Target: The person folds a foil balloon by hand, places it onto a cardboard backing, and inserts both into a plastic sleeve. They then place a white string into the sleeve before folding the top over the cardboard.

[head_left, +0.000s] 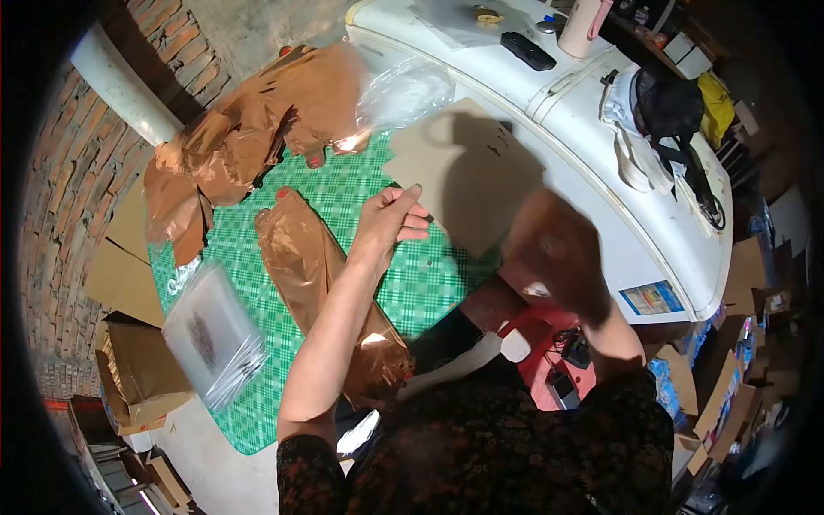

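Observation:
My left hand (393,221) is over the green plaid tabletop (343,184), its thumb and fingers closed on the left edge of a brown cardboard sheet (459,176). The sheet has a few dark marks and a ragged left edge, and a shadow covers much of it. My right hand (554,249) is smeared by motion and dark, near the sheet's lower right side; its fingers cannot be made out. Under my left forearm lies a flat copper-coloured foil piece (300,245), long and folded. More crumpled copper foil (249,129) covers the far left of the table.
Clear plastic bags (215,335) are stacked at the table's left edge; crumpled clear plastic (405,90) lies at the back. A white chest freezer (592,163) borders the right side, bearing a black case (528,51), a pink bottle (585,26) and bags. An open carton (142,369) stands lower left.

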Demonstrator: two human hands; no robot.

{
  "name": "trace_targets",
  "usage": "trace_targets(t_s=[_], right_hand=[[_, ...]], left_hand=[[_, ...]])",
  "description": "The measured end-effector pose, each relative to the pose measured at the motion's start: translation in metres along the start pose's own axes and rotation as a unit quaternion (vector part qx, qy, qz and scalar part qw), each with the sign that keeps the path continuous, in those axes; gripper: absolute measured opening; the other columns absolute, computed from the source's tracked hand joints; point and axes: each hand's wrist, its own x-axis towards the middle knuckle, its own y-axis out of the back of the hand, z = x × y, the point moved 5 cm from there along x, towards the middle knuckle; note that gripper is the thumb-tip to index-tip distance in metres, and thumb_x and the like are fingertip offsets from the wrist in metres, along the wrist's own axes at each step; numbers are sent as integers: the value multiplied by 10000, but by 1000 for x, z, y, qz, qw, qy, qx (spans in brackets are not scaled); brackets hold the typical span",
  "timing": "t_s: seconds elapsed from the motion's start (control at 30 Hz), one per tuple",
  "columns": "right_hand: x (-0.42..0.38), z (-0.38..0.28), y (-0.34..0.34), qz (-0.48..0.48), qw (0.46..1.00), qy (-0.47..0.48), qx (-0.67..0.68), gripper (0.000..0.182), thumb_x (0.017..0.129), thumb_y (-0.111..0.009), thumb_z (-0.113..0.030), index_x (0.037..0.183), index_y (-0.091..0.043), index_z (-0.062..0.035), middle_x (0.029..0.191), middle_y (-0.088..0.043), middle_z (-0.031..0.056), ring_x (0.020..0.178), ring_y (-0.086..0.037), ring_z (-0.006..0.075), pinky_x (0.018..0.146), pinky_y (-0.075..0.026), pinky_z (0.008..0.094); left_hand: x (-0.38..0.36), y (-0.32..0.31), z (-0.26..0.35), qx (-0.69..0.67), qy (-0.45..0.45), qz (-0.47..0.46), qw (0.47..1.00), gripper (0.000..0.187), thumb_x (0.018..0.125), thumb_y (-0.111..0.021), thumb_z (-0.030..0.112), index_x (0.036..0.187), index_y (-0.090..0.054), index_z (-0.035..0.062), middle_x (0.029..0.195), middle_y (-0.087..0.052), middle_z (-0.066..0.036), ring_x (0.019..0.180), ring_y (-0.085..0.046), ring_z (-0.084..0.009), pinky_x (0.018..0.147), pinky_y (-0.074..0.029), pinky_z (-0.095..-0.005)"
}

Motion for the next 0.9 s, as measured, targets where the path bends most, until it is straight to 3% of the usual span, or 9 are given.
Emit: trace_targets(t_s=[0.03, 0.1, 0.2, 0.3, 0.5, 0.6, 0.7, 0.8, 0.9], right_hand=[[11, 41, 7, 16, 997, -13, -72, 144, 885, -766, -64, 872, -628, -26, 812, -614, 73, 742, -602, 195, 693, -492, 309], [27, 121, 17, 79, 977, -59, -191, 165, 825, -788, -85, 874, -635, -51, 833, -617, 122, 780, -635, 325, 732, -521, 390], [46, 162, 24, 120, 943, 3, -309, 209, 846, -796, -209, 907, -665, -59, 846, -624, 144, 810, -643, 356, 778, -521, 426], [63, 185, 19, -15, 956, -47, -291, 267, 863, -763, -296, 936, -672, -56, 867, -652, 168, 830, -652, 384, 783, -524, 456], [82, 196, 18, -74, 945, -256, -188, 309, 842, -734, -316, 972, -678, -42, 929, -709, 187, 883, -671, 379, 793, -525, 469], [100, 208, 11, -130, 895, -227, -362, 348, 807, -747, -341, 965, -686, -37, 924, -709, 185, 864, -679, 383, 781, -525, 476], [94, 213, 8, -71, 927, -18, -368, 332, 789, -736, -338, 926, -693, -39, 896, -709, 191, 840, -688, 395, 751, -523, 484], [110, 176, 0, -75, 867, -119, -479, 215, 809, -678, -203, 955, -758, -67, 970, -749, 184, 871, -730, 384, 800, -591, 459], [112, 166, 9, -31, 917, 10, -398, 170, 804, -678, -183, 913, -716, -59, 926, -733, 186, 858, -725, 392, 790, -586, 463]], left_hand=[[1, -2, -1, 2, 3, -4, 1000, 229, 1010, -728, 249, 951, -610, 62, 839, -706, -78, 665, -689, -150, 579, -615, -287], [2, -6, -2, -5, 1, -7, 1000, 242, 1006, -736, 248, 903, -596, 79, 816, -699, -79, 644, -689, -159, 570, -615, -293], [1, -5, -1, -6, -7, -8, 1000, 258, 1003, -740, 240, 873, -572, 94, 800, -696, -82, 629, -693, -167, 566, -617, -299], [1, -4, -1, 1, -14, -5, 1000, 271, 1003, -741, 233, 856, -554, 104, 787, -695, -86, 624, -699, -175, 567, -621, -303], [2, -5, -3, -1, -13, -10, 1000, 262, 1006, -736, 233, 870, -554, 103, 784, -700, -90, 627, -703, -176, 572, -625, -304], [2, -6, -3, 0, -10, -12, 1000, 241, 1013, -727, 245, 909, -574, 90, 798, -705, -88, 627, -697, -168, 574, -626, -304], [-1, -4, -4, 2, -13, -6, 1000, 224, 1022, -714, 257, 974, -598, 72, 817, -711, -84, 633, -692, -160, 575, -627, -303], [-1, 1, -4, -4, -15, -8, 1000, 228, 1029, -703, 262, 1047, -603, 57, 836, -711, -80, 637, -690, -156, 575, -627, -302], [-4, 6, 0, -13, -19, -1, 1000, 245, 1031, -697, 259, 1099, -590, 49, 875, -704, -78, 647, -692, -159, 577, -628, -301]])
